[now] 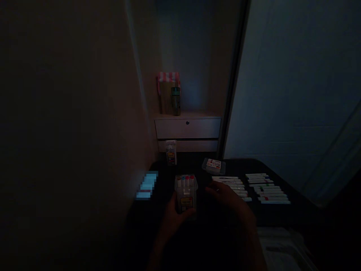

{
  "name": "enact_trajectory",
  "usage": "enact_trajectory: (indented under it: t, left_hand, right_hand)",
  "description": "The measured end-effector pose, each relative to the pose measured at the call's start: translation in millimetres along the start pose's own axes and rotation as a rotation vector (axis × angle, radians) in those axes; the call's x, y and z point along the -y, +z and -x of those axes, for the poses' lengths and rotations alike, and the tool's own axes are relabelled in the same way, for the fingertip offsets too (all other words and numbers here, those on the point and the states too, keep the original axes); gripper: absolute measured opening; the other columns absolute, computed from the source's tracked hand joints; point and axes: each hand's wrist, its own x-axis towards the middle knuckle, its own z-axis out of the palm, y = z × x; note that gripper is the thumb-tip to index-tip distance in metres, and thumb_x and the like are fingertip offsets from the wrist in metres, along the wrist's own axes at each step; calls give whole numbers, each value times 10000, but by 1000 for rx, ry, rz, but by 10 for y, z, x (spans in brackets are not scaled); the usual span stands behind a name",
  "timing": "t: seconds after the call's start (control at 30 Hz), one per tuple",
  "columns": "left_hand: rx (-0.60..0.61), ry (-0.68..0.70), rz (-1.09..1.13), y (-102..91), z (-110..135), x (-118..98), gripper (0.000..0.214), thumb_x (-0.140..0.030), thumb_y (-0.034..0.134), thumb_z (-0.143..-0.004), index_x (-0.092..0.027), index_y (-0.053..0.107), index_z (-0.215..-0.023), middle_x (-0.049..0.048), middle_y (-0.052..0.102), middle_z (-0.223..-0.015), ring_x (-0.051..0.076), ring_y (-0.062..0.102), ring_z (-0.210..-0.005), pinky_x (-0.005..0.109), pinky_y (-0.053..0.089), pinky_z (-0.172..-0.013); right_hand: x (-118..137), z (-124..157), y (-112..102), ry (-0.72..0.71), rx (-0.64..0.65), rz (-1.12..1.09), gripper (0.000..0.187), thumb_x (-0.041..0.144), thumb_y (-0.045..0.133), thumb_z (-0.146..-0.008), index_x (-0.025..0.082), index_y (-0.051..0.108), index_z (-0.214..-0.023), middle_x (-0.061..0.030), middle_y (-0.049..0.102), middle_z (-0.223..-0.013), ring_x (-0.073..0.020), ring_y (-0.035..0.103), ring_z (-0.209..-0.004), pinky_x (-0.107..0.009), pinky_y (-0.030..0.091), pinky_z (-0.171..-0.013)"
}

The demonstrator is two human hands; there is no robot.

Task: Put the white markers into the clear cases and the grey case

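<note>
Left fingers: left hand [175, 215] wrapped round the case [186, 198], thumb across its front
Right fingers: right hand [225, 194] curled; cannot tell whether they pinch anything
Case: just left of the right fingertips, long axis up the view, caps [187, 179] at the top
Pen row [228, 183]: crosswise, beside the right hand, the nearer one, which partly covers it
Hard to see: case's base in the dark; pixelated patch [147, 185] at left
</note>
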Motion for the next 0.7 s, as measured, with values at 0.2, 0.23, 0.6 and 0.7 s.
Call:
enact_trajectory:
  t: [0.2,0.23,0.6,0.7]
  left_hand:
    - [0,11,-35,-7,-2,-12,704,-375,897,-673,-173,639,-1296,141,757,-1265,335,720,-1158,456,578,-996]
    - [-7,6,-39,-7,-2,-13,712,-375,899,-668,-170,640,-1299,145,755,-1269,338,720,-1158,461,578,-996]
    - [5,-1,-13,4,3,-28,700,-351,891,-671,-161,636,-1294,146,752,-1268,330,716,-1162,438,570,-998]
    - [-1,-2,-5,-1,5,-21,745,-344,901,-664,-146,618,-1323,155,751,-1265,327,719,-1153,426,570,-990]
  right_hand:
    - [-180,30,-107,104,1,-20,243,395,634,-925,207,768,-1000,-95,800,-1037,-247,737,-945,-329,534,-809]
    - [-197,25,-99,107,2,-5,239,394,636,-927,204,769,-985,-94,800,-1030,-245,737,-951,-327,531,-822]
    - [-57,-66,47,-35,149,-102,240,387,677,-898,179,785,-947,-71,788,-927,-203,711,-796,-298,548,-710]
    - [54,-48,75,-147,164,-235,249,368,684,-881,187,776,-1024,-73,788,-1002,-208,716,-846,-306,580,-712]
